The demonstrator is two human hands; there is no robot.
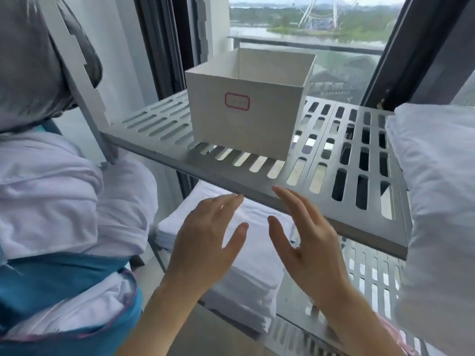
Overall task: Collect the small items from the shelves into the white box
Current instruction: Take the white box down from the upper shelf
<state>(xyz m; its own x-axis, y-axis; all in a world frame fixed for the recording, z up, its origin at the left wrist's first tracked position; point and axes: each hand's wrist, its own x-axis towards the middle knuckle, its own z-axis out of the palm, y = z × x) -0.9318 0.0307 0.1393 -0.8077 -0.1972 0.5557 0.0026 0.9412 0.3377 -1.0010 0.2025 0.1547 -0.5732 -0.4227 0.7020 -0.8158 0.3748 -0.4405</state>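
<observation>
White box (246, 109): open-topped, plain white card, square-cornered, upright. Near wall carries a small rounded label (237, 101) with a red outline; the writing on it is too faint to read. Only the far inner walls show, the bottom is hidden behind the near wall. The box sits on the upper shelf (347, 150), toward its back and left of centre, close to the window.

That shelf is grey metal with rows of long slots, tilted in this wide view. A white upright post (77, 73) stands at its left end.

Both hands are low in front of the shelf's front edge, well apart from the box. Left hand (205, 242) is open, fingers straight and spread, palm turned inward, holding nothing. Right hand (308, 242) is the same, open and empty, palm facing the left one. Its fingertips overlap the shelf edge; I cannot tell whether they touch it.

Under the hands, a stack of folded white towels (246, 268) lies on the lower shelf (370, 276), also slotted grey metal. Bulky white bedding (437, 201) fills the right side. At left, crumpled white linen (64, 196) bulges from a blue bag (64, 273), with grey fabric (30, 60) above it. Through the window (334, 60): water, trees, a big wheel (329, 11).
</observation>
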